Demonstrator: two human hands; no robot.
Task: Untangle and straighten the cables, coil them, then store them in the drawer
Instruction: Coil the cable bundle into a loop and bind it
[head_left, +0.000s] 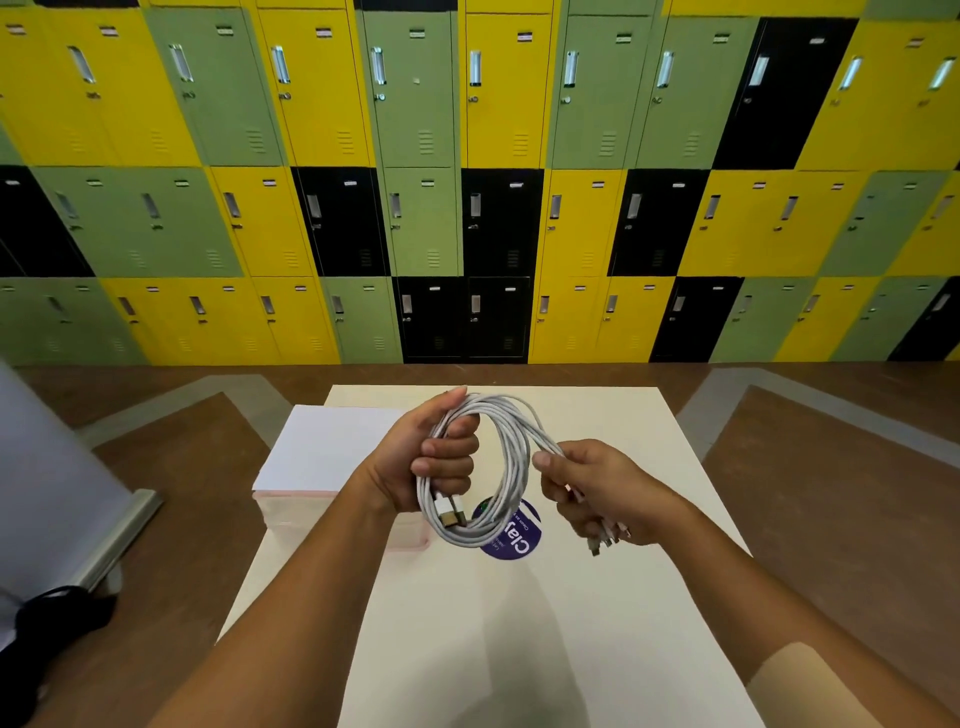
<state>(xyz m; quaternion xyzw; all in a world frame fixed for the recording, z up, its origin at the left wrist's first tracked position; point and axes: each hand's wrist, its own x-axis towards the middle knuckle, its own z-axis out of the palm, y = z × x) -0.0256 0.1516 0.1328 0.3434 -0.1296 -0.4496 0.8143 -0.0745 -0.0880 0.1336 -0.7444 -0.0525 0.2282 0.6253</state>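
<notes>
Head view. Cream-white flat counter (597, 623), with a round purple sticker with white lettering (514, 545) stuck near its middle; everything is placed from that sticker.

Directly above the sticker, off the counter: a bundle of white braided cables wound into an oval coil (511, 447), whose lower loops overlap the sticker's top edge in view.

Left hand (426, 457), up-left of the sticker, is clenched round the coil's left side, thumb on top, fingers wrapped through the loop. Two white-and-gold USB plugs (451, 512) hang just below that fist, just left of the sticker.

Right hand (602, 488), right of the sticker, grips the strands leaving the coil's right side, thumb pressed on them. Small connector ends (605, 540) poke out under the palm; their type is too small to tell.

White-topped box with pale pink translucent body (332, 447) sits on the counter left of the sticker, apart from the hands.

Well beyond the sticker: a wall of yellow, green and black metal lockers (467, 182). Far left of it, on the brown floor (182, 493), lies a black bag (57, 618).
</notes>
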